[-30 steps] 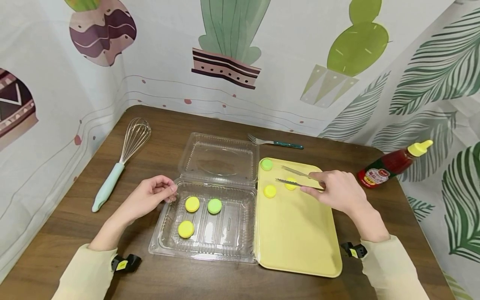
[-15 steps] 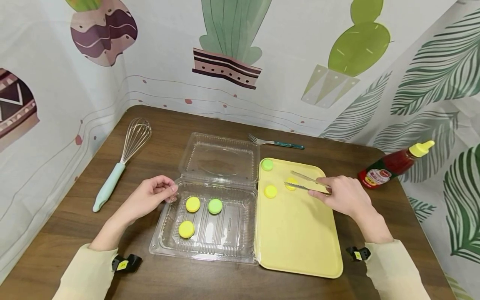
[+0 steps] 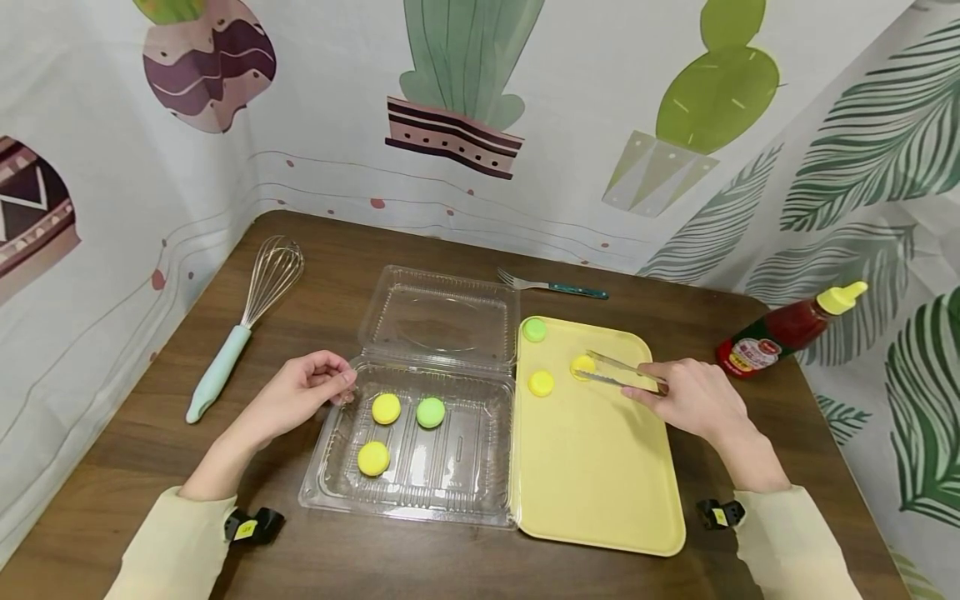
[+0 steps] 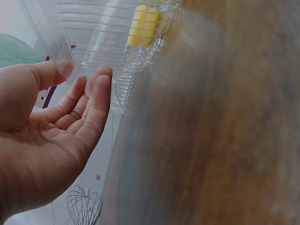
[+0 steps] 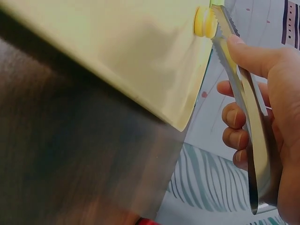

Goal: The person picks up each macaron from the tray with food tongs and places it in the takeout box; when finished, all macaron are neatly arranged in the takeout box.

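Observation:
My left hand (image 3: 300, 393) pinches the left rim of a clear plastic clamshell box (image 3: 450, 507), thumb on one side of the edge and fingers on the other. Two yellow macarons, one of them this yellow macaron (image 3: 372, 458), and a green macaron (image 3: 431, 412) lie inside its base. In my right hand (image 3: 699, 402) are metal tongs (image 5: 255, 140) with serrated tips. Their spread tips stand on either side of a yellow macaron (image 5: 205, 21) on the yellow tray (image 3: 600, 483); contact cannot be told. Another yellow macaron (image 3: 541, 383) and a green macaron (image 3: 534, 330) lie on the tray's left part.
The box's lid (image 3: 442, 317) lies folded back behind its base. A fork (image 3: 558, 288) rests behind the tray. At the left is a whisk (image 3: 225, 367) with a pale green handle. A red sauce bottle (image 3: 772, 337) stands at the right, near a patterned cloth backdrop.
My right hand has moved rightward and slightly down with the tongs, bringing their tips around the right-hand yellow macaron. My left hand stays at the box rim.

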Available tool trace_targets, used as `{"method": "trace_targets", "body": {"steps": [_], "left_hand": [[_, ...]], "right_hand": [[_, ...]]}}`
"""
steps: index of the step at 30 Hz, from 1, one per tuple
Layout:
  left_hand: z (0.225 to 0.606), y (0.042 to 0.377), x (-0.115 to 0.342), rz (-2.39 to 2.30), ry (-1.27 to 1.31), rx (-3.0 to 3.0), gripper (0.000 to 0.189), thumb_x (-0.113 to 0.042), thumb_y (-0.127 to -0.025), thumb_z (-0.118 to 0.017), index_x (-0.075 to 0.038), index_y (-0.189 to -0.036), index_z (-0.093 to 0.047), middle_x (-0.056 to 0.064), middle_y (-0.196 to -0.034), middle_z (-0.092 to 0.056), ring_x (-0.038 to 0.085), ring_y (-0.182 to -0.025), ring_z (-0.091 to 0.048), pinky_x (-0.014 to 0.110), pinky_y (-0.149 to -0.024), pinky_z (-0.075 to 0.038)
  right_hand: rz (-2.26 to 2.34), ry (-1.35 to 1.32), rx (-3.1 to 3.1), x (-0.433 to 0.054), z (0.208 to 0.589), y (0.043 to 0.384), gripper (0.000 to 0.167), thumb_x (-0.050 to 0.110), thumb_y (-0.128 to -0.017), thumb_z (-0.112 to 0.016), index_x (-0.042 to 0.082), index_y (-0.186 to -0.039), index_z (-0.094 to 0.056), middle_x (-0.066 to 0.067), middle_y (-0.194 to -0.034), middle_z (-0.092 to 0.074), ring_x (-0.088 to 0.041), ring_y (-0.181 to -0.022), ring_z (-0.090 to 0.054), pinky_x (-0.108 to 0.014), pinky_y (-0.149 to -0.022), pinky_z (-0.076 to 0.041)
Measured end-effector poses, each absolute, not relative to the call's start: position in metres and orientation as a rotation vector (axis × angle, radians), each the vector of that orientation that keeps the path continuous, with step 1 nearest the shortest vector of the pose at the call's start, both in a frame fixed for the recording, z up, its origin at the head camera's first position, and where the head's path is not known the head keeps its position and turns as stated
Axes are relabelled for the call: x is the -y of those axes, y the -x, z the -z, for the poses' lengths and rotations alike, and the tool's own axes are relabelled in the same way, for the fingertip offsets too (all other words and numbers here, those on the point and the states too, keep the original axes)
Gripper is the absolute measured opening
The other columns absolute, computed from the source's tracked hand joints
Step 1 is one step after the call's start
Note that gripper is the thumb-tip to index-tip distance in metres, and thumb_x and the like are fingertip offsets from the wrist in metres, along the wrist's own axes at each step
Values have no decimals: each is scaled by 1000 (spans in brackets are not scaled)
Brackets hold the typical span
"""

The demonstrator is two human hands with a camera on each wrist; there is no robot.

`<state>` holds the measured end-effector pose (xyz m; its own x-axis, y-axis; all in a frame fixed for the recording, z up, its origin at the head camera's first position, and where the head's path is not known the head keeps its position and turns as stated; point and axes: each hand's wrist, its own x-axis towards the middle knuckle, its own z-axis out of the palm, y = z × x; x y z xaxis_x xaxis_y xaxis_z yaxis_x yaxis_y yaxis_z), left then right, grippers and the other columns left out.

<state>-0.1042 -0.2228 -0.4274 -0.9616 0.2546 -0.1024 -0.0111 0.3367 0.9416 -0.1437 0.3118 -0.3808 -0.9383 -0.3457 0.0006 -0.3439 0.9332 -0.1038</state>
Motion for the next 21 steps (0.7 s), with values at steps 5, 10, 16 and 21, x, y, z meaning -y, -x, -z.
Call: {"method": "trace_targets", "body": {"steps": [5, 10, 16, 21], "left_hand": [[427, 104, 223, -1669, -220, -2374, 23, -14, -101, -61, 7, -107, -58, 13, -89, -68, 16, -78, -66, 28, -70, -56], [427, 104, 223, -1673, -217, -2370, 22, -14, -101, -61, 8, -107, -58, 13, -89, -68, 17, -78, -67, 28, -70, -56], [427, 104, 222, -1671, -215, -2370, 22, -14, -101, -61, 8, -107, -58, 13, -89, -67, 17, -78, -66, 27, -70, -56], [427, 104, 222, -1665, -214, -2375, 23, -14, -101, -61, 7, -107, -58, 13, -89, -67, 16, -78, -66, 28, -70, -56]], "right_hand": [[168, 554, -3067, -315, 384, 144, 53, 56, -86, -72, 13, -115, -75, 9, -63, -59, -8, -55, -48, -29, -46, -35], [175, 550, -3060, -316, 386, 143, 51, 56, -87, -71, 13, -115, -75, 10, -58, -52, -10, -53, -44, -30, -44, -32], [167, 563, -3066, -316, 387, 143, 51, 55, -87, -71, 13, -115, -75, 11, -52, -45, -11, -50, -38, -29, -43, -28], [168, 575, -3070, -316, 388, 143, 49, 54, -88, -71, 13, -114, -76, 11, -50, -41, -11, -49, -36, -29, -42, -27]]}}
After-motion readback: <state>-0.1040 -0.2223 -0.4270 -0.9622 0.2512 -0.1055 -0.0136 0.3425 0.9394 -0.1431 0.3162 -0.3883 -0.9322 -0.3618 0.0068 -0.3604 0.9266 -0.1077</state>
